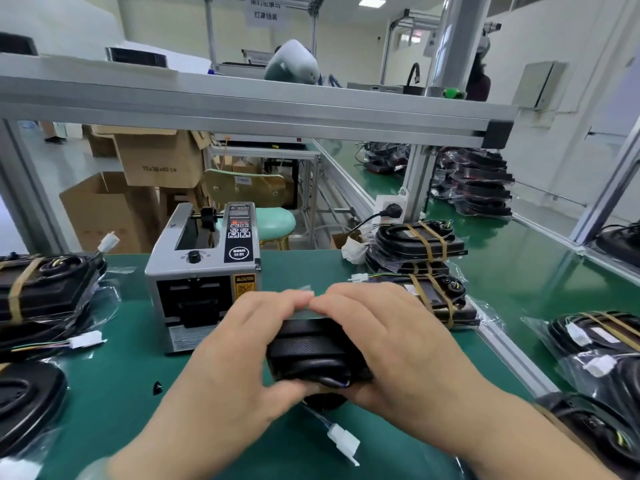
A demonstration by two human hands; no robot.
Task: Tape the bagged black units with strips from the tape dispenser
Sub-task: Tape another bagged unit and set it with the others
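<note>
The green bench (114,386) carries the tape dispenser (204,275), with taped bagged black units (433,299) on either side.

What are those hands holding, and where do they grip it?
One bagged black unit: the left hand grips its left end, the right hand its right end, fingertips meeting over its far edge.
</note>
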